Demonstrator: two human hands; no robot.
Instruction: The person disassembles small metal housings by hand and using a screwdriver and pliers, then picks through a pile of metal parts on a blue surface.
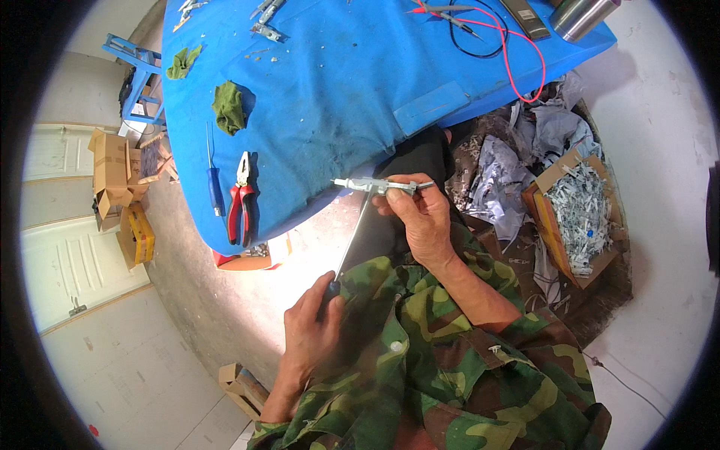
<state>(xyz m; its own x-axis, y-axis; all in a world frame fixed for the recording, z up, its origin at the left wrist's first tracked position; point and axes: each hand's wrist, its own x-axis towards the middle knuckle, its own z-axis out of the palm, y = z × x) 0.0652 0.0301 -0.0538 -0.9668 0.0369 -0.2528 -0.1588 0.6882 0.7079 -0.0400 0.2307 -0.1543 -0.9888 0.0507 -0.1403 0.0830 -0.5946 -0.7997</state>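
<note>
Blue cloth-covered table (pixel 337 97) above a grey concrete floor.
Right hand (pixel 420 217) pinches a small grey metal fitting (pixel 375 184); left hand (pixel 311 330) grips a long screwdriver (pixel 352 240) meeting it. Beyond the left hand: two green rags (pixel 229 105), one red-handled pliers (pixel 240 199).

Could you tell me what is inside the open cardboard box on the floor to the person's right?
The cardboard box is heaped with small whitish-grey metal pieces, with one blue bit among them. The heap covers the box's bottom, so anything underneath cannot be seen.
</note>
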